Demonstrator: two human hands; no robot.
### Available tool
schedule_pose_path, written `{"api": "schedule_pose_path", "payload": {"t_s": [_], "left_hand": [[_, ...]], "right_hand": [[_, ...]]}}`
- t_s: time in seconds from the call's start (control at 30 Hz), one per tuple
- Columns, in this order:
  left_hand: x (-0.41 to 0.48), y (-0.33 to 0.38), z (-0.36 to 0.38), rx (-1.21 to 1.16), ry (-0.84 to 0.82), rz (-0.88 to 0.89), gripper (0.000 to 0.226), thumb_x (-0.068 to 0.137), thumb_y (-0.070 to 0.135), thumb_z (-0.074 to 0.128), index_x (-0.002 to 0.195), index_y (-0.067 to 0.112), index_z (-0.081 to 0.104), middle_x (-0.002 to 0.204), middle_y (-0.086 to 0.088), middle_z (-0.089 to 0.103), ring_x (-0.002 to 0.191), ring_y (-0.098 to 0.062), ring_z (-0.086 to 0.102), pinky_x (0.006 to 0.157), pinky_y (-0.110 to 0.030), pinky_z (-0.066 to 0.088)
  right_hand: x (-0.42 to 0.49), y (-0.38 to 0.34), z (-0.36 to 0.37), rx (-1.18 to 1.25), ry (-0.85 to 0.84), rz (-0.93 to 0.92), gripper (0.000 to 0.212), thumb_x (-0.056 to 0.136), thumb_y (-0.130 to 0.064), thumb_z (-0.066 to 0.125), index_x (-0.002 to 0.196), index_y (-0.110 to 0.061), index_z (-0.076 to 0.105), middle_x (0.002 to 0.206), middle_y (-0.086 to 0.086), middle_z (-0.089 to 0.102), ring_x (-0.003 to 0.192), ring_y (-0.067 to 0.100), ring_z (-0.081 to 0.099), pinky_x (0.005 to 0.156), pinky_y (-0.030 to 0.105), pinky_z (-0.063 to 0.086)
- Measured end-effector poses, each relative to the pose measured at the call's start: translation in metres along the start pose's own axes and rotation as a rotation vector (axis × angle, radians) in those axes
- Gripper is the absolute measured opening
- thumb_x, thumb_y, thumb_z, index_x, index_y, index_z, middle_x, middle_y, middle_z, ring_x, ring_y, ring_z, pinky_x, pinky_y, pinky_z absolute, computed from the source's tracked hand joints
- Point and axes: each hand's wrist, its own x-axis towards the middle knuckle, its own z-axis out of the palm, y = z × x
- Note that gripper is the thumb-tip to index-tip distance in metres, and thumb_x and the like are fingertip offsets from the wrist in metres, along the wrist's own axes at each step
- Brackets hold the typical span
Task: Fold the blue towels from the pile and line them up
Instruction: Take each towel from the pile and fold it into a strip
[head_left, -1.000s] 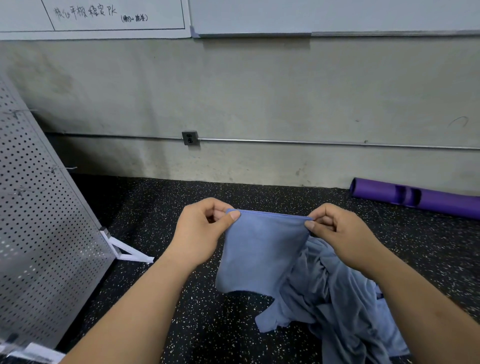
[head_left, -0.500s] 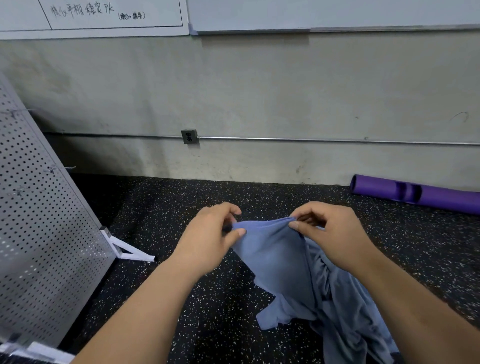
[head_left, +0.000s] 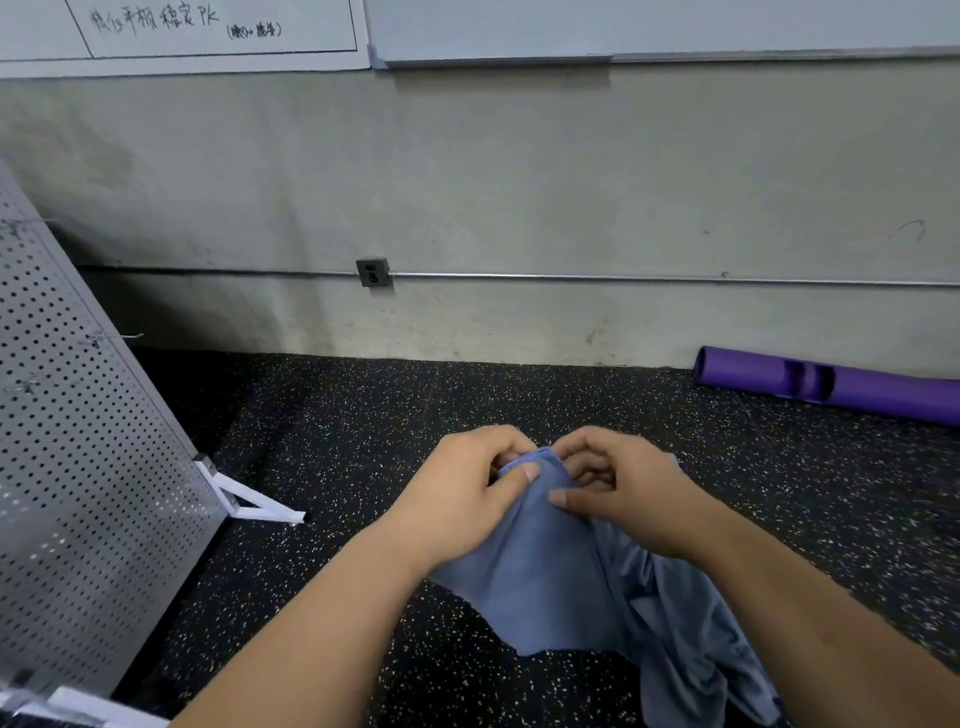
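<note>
Nearest the person and below the grip, the pile of blue towels (head_left: 696, 654) is lying rumpled on the floor (head_left: 363, 441). The blue towel (head_left: 540, 587) being folded is hanging down from the grip and resting against that pile. Both hands are pinching its top hem: the left hand (head_left: 462, 499) is pressing its thumb over the edge, and the right hand (head_left: 628, 493) is gripping just beside it, the two almost touching.

With the corners this close together the cloth is sagging loosely, so the layers risk sliding out of line and making a crooked fold. Because the tail is touching the pile, it may also drag another towel along.

Left of the grip a perforated panel (head_left: 78, 467) is leaning. Beyond the grip and to the right, a purple tube (head_left: 831, 387) is lying by the wall, well apart.
</note>
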Motion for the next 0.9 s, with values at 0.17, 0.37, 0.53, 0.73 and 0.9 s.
{"api": "schedule_pose_path", "payload": {"t_s": [0.17, 0.37, 0.53, 0.73, 0.9], "left_hand": [[-0.001, -0.001, -0.009, -0.098, 0.015, -0.032, 0.011, 0.097, 0.023, 0.073, 0.101, 0.033, 0.072, 0.092, 0.013, 0.073, 0.089, -0.010, 0.069, 0.081, -0.031, 0.055], [-0.001, -0.008, -0.013, -0.086, 0.123, -0.016, 0.010, 0.098, 0.023, 0.074, 0.099, 0.032, 0.075, 0.096, 0.012, 0.072, 0.092, -0.015, 0.069, 0.085, -0.040, 0.056], [0.001, -0.011, -0.027, -0.201, 0.339, -0.127, 0.009, 0.100, 0.021, 0.072, 0.099, 0.029, 0.077, 0.085, 0.018, 0.073, 0.077, 0.002, 0.063, 0.072, -0.016, 0.047], [-0.001, -0.038, -0.046, -0.280, 0.552, -0.286, 0.009, 0.102, 0.024, 0.071, 0.095, 0.024, 0.077, 0.078, 0.012, 0.071, 0.071, -0.001, 0.057, 0.067, -0.013, 0.044], [-0.004, -0.048, -0.046, -0.336, 0.603, -0.373, 0.009, 0.102, 0.021, 0.071, 0.097, 0.025, 0.078, 0.087, 0.005, 0.075, 0.076, -0.001, 0.059, 0.068, -0.011, 0.045]], "right_hand": [[0.004, 0.007, 0.003, -0.216, 0.031, -0.030, 0.016, 0.090, -0.013, 0.083, 0.089, -0.028, 0.077, 0.076, -0.013, 0.071, 0.071, -0.001, 0.061, 0.073, 0.023, 0.055], [0.009, 0.009, 0.009, -0.306, 0.031, -0.108, 0.016, 0.087, -0.021, 0.086, 0.088, -0.032, 0.074, 0.075, -0.019, 0.068, 0.069, -0.001, 0.057, 0.069, 0.015, 0.050], [0.010, 0.033, -0.010, -0.585, -0.019, 0.019, 0.031, 0.086, -0.036, 0.085, 0.076, -0.031, 0.057, 0.065, -0.012, 0.049, 0.060, 0.005, 0.040, 0.058, 0.026, 0.032], [0.004, 0.041, -0.038, -0.451, 0.042, 0.071, 0.012, 0.091, -0.027, 0.084, 0.095, -0.036, 0.075, 0.085, -0.017, 0.074, 0.076, 0.001, 0.067, 0.073, 0.031, 0.054], [-0.002, 0.032, -0.047, -0.326, 0.218, 0.013, 0.019, 0.090, -0.023, 0.084, 0.101, -0.034, 0.072, 0.089, -0.015, 0.078, 0.081, 0.001, 0.071, 0.079, 0.030, 0.055]]}}
